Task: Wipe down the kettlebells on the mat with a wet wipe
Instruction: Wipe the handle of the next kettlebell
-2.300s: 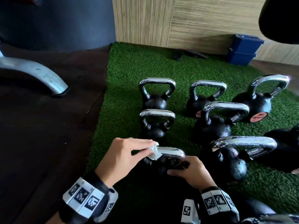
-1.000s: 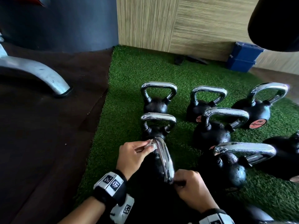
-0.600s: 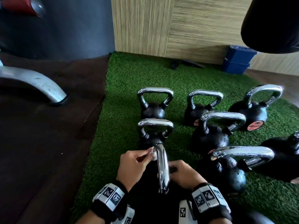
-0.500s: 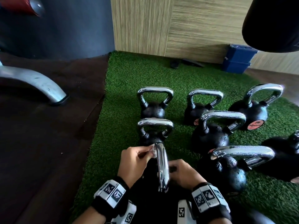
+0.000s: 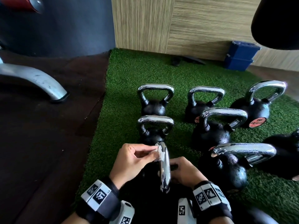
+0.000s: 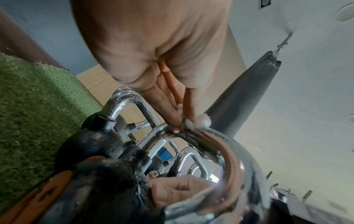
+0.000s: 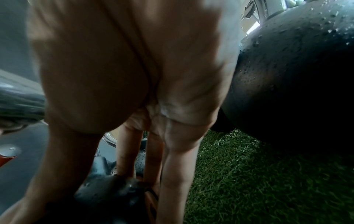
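The left hand (image 5: 129,160) pinches a small white wet wipe (image 5: 160,153) between thumb and fingertips, its grip tight on the wad, which is pressed against the far end of the chrome handle (image 5: 164,167) of the nearest kettlebell (image 6: 91,191). That kettlebell sits at the near edge of the green mat (image 5: 129,97), its handle pointing away from the person. The right hand (image 5: 182,172) rests just right of the handle, fingers curled down round the kettlebell's black body; the right wrist view shows the fingers reaching down onto it. Beyond it two smaller kettlebells (image 5: 153,128) stand one behind the other, and to the right more kettlebells (image 5: 212,135) stand close together. Far right, blue boxes (image 5: 239,57) sit by the wooden wall, and a grey metal leg (image 5: 37,80) rests on the dark floor at left.
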Motion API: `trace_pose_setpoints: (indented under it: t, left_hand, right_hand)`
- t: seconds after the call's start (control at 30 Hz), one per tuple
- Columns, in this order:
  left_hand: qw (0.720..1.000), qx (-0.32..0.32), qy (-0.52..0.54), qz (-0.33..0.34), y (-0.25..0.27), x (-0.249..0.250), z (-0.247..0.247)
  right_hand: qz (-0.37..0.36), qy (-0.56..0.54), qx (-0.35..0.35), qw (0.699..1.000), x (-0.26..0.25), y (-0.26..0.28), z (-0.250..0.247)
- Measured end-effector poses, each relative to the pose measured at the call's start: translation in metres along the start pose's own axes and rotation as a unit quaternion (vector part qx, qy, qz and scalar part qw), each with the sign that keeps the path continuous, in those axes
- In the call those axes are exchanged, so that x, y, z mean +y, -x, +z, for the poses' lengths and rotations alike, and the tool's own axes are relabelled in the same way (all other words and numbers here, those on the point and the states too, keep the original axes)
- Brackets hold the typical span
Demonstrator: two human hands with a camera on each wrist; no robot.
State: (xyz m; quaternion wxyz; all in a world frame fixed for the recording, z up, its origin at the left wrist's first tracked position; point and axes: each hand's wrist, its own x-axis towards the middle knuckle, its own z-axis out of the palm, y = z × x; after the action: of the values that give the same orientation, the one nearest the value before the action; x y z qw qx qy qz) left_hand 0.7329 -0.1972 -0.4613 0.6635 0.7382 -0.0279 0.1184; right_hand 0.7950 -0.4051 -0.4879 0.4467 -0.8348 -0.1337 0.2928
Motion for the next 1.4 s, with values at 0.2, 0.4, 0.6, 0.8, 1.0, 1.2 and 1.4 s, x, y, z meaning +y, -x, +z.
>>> trace_pose_setpoints:
  t: [0.2,0.4,0.6,0.8,1.0,1.2,1.4]
  left_hand:
    - [0.993,-0.046,0.067,-0.085,0.001,0.005,-0.005]
    - [0.992,-0.101,0.026,-0.066,0.019,0.008,-0.01]
    - [0.988,-0.143,0.003,-0.055,0.04,0.004,-0.007]
    - [0.99,-0.134,-0.044,0.007,0.054,-0.003,-0.006]
    - [0.985,-0.116,-0.116,0.062,0.065,-0.019,-0.003]
    - [0.982,-0.154,-0.111,-0.008,0.047,-0.013,-0.022]
    - [0.994,-0.068,0.087,-0.024,0.019,0.011,-0.04]
  right_hand:
    - [-0.009,-0.018,-0.017,1.0,-0.003,0.0,0.0]
    - [-0.015,-0.012,-0.003,1.0,-0.002,0.002,0.0]
    - [-0.015,0.012,0.001,1.0,-0.003,0.003,0.0]
    - [-0.01,0.007,0.023,1.0,0.0,0.0,0.003]
    - [-0.017,0.008,0.014,1.0,0.001,0.006,0.002]
    - [-0.01,0.176,0.042,0.984,-0.02,0.012,-0.007]
    - [-0.143,0.172,0.238,0.945,-0.075,0.039,-0.036]
